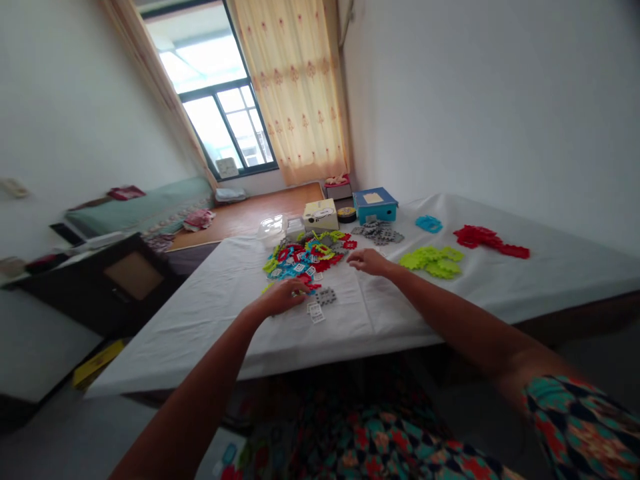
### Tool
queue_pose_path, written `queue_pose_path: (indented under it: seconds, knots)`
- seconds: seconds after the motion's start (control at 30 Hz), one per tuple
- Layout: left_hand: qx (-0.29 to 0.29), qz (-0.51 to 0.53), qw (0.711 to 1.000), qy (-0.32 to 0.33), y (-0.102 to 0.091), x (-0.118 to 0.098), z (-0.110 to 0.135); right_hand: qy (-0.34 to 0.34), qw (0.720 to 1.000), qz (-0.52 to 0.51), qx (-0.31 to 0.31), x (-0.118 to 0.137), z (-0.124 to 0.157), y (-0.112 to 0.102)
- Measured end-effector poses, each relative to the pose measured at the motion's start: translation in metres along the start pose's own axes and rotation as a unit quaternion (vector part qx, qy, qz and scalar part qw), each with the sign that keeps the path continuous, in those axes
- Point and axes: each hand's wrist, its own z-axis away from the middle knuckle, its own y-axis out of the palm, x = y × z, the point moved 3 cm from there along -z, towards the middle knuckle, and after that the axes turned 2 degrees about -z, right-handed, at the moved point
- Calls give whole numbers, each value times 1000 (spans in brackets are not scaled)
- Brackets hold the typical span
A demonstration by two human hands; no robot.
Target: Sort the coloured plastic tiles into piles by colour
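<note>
My left hand (pixel 287 297) is low over the near edge of a mixed pile of plastic pieces (pixel 293 257) in red, blue, lime green and grey. Its fingers are curled together, and what they hold is too small to make out. Beside its fingertips lies a grey notched piece (pixel 327 297), with white square frames (pixel 316 312) just below. At the pile's right side, my right hand (pixel 369 261) has its fingers loosely bent and apart, nothing plainly in them. More white frames are scattered on the pile.
Sorted groups lie to the right: grey pieces (pixel 379 233), blue pieces (pixel 429 223), lime green pieces (pixel 433 261) and red pieces (pixel 490 241). Behind stand a blue box (pixel 376 205), a cream box (pixel 321 215) and a clear plastic container (pixel 273 229). White cloth (pixel 200 320) covers the table.
</note>
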Motion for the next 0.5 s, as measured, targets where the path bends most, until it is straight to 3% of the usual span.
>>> queue_pose_path:
  seconds: [0.1,0.17,0.33,0.5]
  knots:
    - [13,21,1000,-4,18,-7,15,-122,979,-57,151,38,6,34]
    - [-1,20,1000,-5,29,-11,17,-162,967,-67,185,54,12,48]
    - [-48,8,998,-51,48,-14,9,-206,971,-15,124,61,20,53]
    - [-85,-11,993,-84,53,-14,-6,-241,956,156,67,58,26,52]
